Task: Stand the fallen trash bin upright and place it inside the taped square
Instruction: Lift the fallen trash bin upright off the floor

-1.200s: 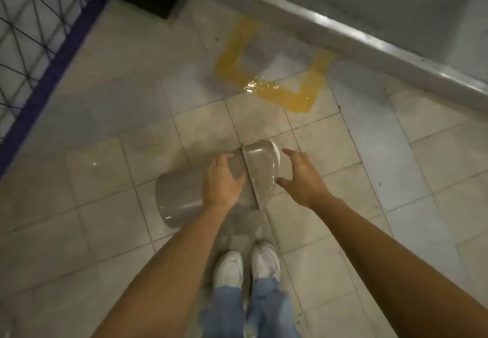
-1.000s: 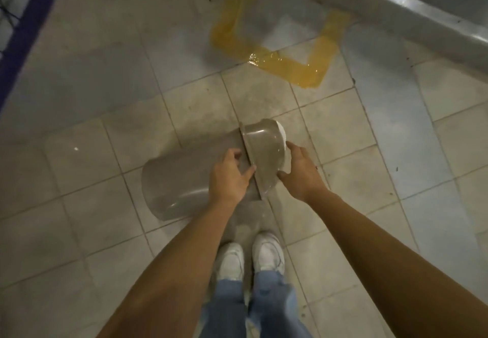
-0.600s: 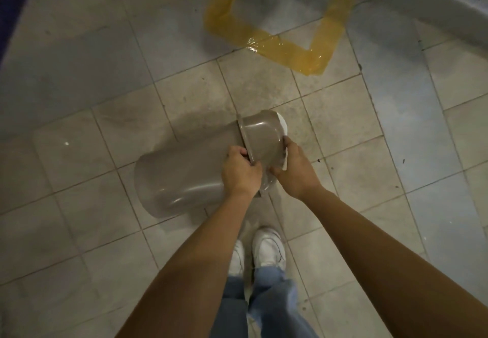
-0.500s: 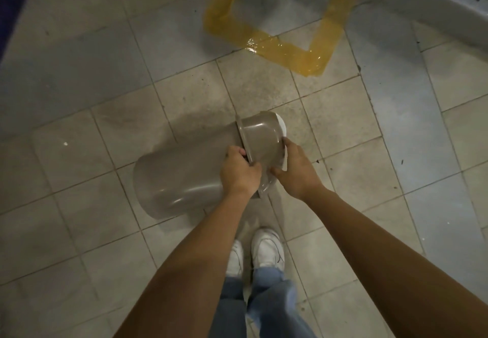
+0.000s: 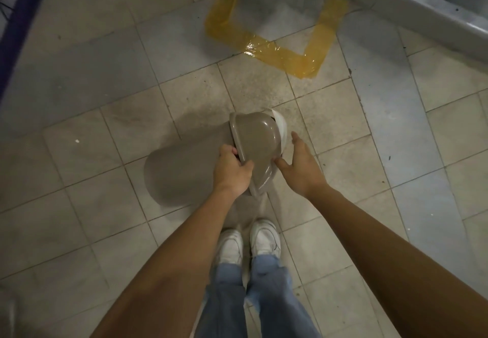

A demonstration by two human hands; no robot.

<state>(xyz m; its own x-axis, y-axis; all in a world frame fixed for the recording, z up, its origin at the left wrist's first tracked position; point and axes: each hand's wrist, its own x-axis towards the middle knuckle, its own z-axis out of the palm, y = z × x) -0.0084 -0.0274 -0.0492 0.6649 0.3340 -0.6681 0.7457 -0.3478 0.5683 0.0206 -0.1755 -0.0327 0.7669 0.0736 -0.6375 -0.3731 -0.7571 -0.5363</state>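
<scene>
Two bare hands are working at the lid end of a grey trash bin [image 5: 184, 171], which is lying on its side on the tiled floor [image 5: 79, 100], just ahead of a pair of white shoes [image 5: 248, 242]. The left hand [image 5: 231, 171] is curling its fingers and thumb around the rim where the domed lid [image 5: 254, 139] is meeting the body, gripping it. The right hand [image 5: 301, 168] is spreading open beside the lid, thumb tip touching its lower edge, fingers reaching toward the white liner [image 5: 281, 126] showing at the lid's opening. Farther ahead and well apart from the bin, yellow tape is marking the taped square [image 5: 277, 51] beside a grey ledge [image 5: 422, 2], and nothing is standing inside it.
</scene>
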